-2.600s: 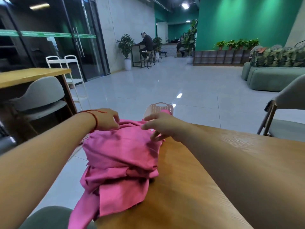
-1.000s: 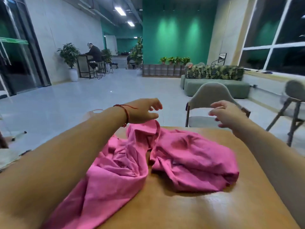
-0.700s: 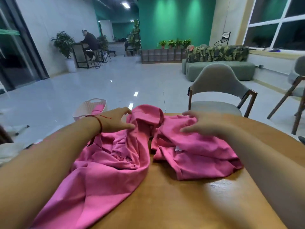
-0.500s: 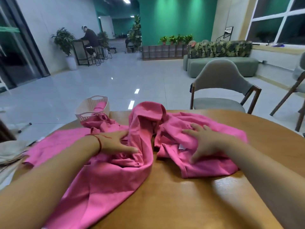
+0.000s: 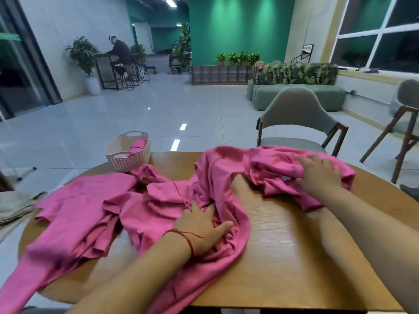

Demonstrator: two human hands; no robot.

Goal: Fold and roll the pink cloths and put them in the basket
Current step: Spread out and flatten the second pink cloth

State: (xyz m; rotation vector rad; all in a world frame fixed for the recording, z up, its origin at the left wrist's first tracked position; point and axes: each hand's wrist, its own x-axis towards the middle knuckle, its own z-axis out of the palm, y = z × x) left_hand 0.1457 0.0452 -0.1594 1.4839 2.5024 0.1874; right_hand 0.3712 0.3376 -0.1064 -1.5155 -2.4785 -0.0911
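Several crumpled pink cloths lie across the round wooden table [image 5: 283,257]. One large pink cloth [image 5: 74,211] spreads over the left half and hangs off the near left edge. A bunched pink cloth [image 5: 272,168] sits at the far right. My left hand [image 5: 201,227] rests flat, fingers spread, on the pink fabric near the table's middle. My right hand [image 5: 319,175] presses flat on the bunched cloth. A pale woven basket [image 5: 127,152] stands at the table's far left edge with a rolled pink cloth [image 5: 137,145] inside it.
A grey chair [image 5: 297,123] stands just behind the table, another chair [image 5: 405,125] at the far right. A beige cloth [image 5: 15,205] lies off the table's left side. Open tiled floor stretches beyond, with a green sofa [image 5: 297,96] and a seated person [image 5: 119,55] far back.
The view has tipped down. My left hand slid toward me over the pink fabric; my right hand moved right with the bunched cloth, and bare table now shows between the cloths.
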